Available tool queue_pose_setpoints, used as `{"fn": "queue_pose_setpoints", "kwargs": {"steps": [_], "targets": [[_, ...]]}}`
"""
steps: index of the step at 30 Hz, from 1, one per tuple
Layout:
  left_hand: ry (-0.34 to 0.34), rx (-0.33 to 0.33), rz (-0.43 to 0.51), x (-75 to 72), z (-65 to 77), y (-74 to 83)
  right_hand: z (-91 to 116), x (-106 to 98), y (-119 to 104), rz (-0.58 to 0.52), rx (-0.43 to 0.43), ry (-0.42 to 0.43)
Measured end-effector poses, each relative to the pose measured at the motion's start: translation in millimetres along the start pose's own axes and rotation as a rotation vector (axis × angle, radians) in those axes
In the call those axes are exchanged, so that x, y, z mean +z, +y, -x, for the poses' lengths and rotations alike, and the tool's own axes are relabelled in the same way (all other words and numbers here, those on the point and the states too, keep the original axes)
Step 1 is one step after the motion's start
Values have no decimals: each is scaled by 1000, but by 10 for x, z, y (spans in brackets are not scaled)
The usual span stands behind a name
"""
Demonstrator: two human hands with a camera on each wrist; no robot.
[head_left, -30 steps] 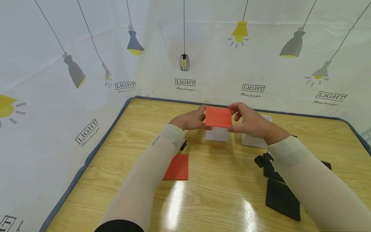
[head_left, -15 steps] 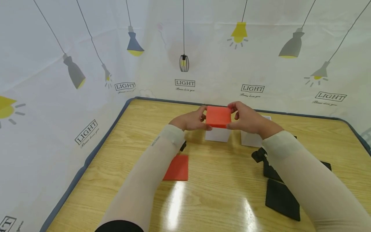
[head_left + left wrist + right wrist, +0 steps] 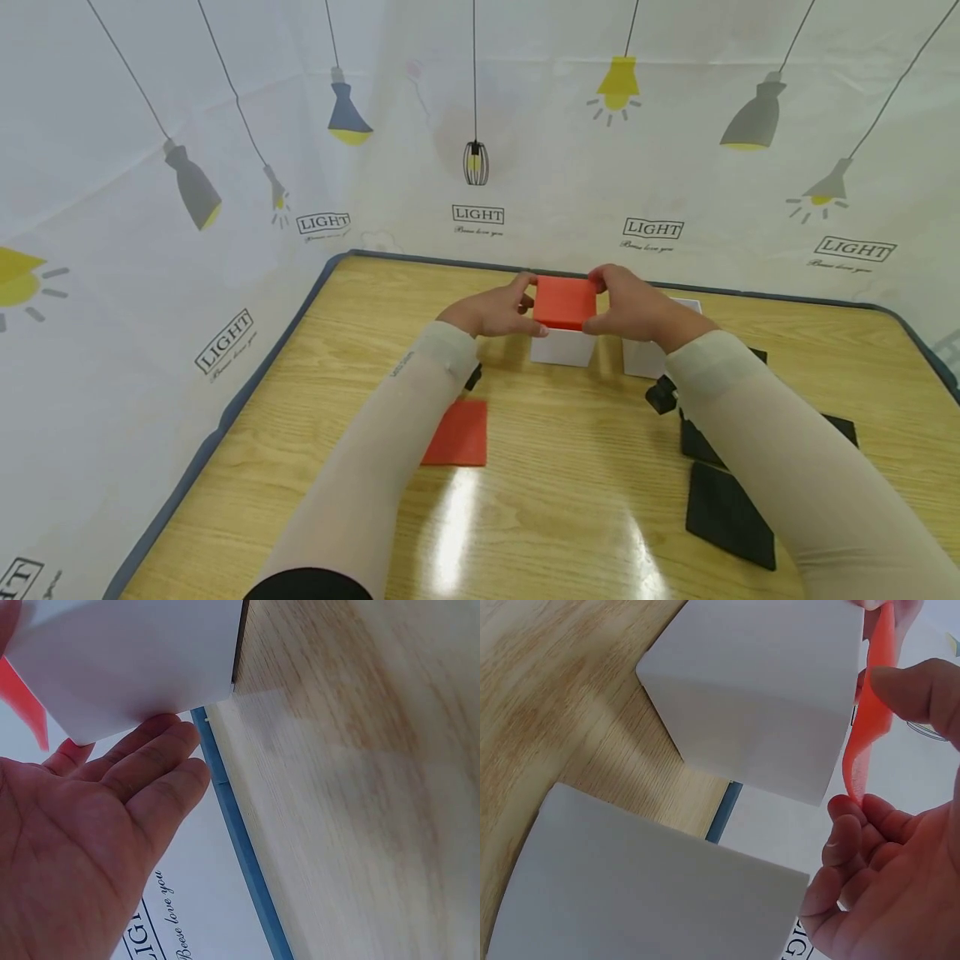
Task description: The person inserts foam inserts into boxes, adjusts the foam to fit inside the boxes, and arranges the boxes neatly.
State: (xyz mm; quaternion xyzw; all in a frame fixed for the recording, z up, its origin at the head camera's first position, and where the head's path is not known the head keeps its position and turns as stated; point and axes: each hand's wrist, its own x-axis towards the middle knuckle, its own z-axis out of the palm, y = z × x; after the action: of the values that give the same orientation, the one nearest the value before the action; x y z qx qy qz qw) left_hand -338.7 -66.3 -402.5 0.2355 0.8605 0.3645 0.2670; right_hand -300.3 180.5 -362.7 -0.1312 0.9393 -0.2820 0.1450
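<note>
Pinching red sheet, right grip; holding white box beneath, left grip.

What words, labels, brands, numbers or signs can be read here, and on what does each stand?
"LIGHT": boxed, repeated on the backdrop; some copies cut off.
"Beese love you": script beneath it, first word uncertain.
Left sleeve: small lettering, too blurred to read.
Held red sheet, white box below it: no lettering visible.
</note>
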Motion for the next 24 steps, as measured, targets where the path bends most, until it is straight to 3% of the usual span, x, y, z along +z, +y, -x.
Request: {"fn": "queue_pose_setpoints", "kwargs": {"steps": [7, 13, 18, 24], "targets": [[1, -3, -17, -6, 6, 5, -9, 16, -1, 72, 39, -13], [0, -7, 0, -2, 1, 2, 55, 27, 7, 210, -8, 22], [0, -2, 7, -1, 7, 2, 150, 80, 13, 315, -78, 85], [0, -11, -7, 0, 20, 16, 231, 201, 62, 447, -245, 72]]}}
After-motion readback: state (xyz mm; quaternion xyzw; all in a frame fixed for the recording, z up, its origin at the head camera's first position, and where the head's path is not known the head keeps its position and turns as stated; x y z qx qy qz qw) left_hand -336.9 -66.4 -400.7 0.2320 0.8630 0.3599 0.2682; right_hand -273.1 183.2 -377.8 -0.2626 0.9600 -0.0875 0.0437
